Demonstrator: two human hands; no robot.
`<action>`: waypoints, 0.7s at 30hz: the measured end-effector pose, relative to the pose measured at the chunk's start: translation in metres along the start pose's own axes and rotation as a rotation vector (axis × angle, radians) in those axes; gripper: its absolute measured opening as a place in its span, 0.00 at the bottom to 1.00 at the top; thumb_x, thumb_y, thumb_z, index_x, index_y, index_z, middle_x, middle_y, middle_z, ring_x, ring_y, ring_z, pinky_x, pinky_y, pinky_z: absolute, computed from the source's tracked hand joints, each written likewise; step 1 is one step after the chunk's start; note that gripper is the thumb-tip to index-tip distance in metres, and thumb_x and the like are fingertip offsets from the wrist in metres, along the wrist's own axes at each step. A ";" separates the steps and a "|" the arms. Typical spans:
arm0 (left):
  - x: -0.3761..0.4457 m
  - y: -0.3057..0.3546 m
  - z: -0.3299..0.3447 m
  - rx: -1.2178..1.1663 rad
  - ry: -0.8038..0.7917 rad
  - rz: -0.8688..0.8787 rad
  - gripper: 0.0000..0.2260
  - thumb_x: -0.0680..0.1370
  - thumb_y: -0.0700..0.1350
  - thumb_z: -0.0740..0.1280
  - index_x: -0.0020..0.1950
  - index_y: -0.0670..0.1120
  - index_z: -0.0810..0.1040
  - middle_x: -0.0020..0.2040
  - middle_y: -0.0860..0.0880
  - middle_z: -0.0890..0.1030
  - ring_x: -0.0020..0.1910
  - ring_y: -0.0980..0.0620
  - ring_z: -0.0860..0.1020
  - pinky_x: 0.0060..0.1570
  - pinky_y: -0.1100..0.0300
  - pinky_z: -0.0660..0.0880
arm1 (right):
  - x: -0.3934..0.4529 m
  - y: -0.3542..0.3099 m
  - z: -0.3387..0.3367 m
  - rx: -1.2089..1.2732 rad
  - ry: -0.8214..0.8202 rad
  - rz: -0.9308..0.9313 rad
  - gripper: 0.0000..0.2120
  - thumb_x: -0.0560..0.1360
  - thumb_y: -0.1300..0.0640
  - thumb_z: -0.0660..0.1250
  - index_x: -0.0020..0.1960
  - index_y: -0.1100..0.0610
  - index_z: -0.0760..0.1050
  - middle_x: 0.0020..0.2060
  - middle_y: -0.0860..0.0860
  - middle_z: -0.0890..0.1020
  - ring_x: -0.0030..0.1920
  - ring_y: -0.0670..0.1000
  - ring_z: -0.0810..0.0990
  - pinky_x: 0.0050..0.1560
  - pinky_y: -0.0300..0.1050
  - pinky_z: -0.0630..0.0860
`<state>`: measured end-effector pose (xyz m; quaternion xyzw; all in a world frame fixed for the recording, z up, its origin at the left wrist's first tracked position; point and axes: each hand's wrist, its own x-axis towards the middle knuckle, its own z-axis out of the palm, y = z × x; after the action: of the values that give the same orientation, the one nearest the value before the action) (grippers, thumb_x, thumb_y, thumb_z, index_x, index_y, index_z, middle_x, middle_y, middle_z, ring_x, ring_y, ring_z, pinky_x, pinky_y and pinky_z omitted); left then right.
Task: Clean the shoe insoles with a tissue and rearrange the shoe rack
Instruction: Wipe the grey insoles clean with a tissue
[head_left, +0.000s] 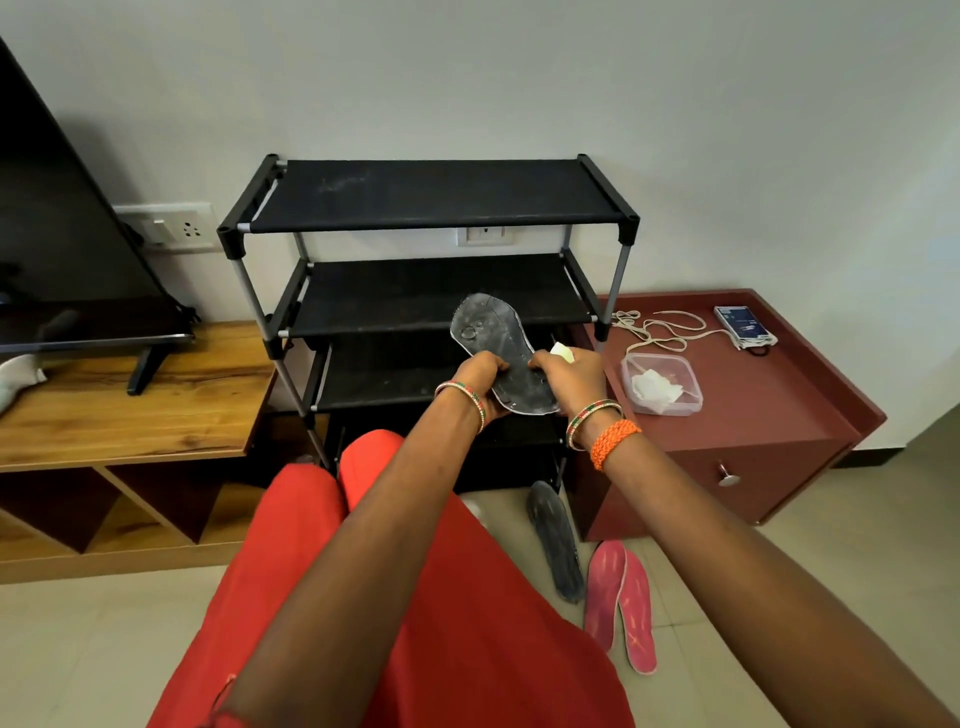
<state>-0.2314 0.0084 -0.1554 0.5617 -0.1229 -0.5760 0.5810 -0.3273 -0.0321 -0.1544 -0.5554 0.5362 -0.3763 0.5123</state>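
I hold a dark grey insole (493, 338) up in front of the black shoe rack (431, 197). My left hand (480, 376) grips its left edge near the heel. My right hand (569, 374) grips the right edge, and a bit of white tissue (562, 351) pokes out above its fingers. Another grey insole (556, 540) lies on the floor by the rack's foot. Two pink insoles (623, 603) lie beside it. The rack's shelves carry no shoes.
A maroon cabinet (769, 415) on the right holds a clear plastic box of tissues (661, 383), loose white laces (654, 330) and a phone (744, 326). A wooden TV unit (130, 405) with a television (67, 260) stands on the left. My red-clothed knees fill the lower middle.
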 end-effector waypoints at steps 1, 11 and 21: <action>-0.001 -0.001 -0.001 0.007 0.002 -0.014 0.13 0.78 0.36 0.52 0.60 0.39 0.71 0.44 0.42 0.77 0.42 0.46 0.77 0.43 0.50 0.75 | -0.001 0.001 0.002 -0.016 0.000 -0.005 0.11 0.66 0.61 0.70 0.28 0.57 0.72 0.29 0.53 0.77 0.35 0.54 0.77 0.37 0.48 0.75; 0.013 -0.007 -0.005 0.101 -0.028 -0.146 0.11 0.78 0.37 0.52 0.53 0.39 0.72 0.44 0.41 0.77 0.43 0.44 0.77 0.53 0.46 0.73 | 0.000 0.024 0.000 -0.086 0.087 0.070 0.10 0.67 0.60 0.70 0.29 0.59 0.74 0.30 0.54 0.78 0.34 0.54 0.76 0.35 0.43 0.71; 0.102 -0.037 -0.040 0.585 -0.125 -0.522 0.07 0.80 0.38 0.56 0.49 0.35 0.71 0.47 0.40 0.75 0.49 0.45 0.76 0.50 0.55 0.74 | 0.028 0.134 0.003 -0.252 0.122 0.359 0.11 0.66 0.62 0.70 0.28 0.54 0.71 0.29 0.53 0.75 0.36 0.53 0.73 0.36 0.44 0.68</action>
<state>-0.1879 -0.0423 -0.2500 0.6800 -0.1700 -0.6779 0.2219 -0.3483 -0.0459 -0.2887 -0.4867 0.6992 -0.2421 0.4644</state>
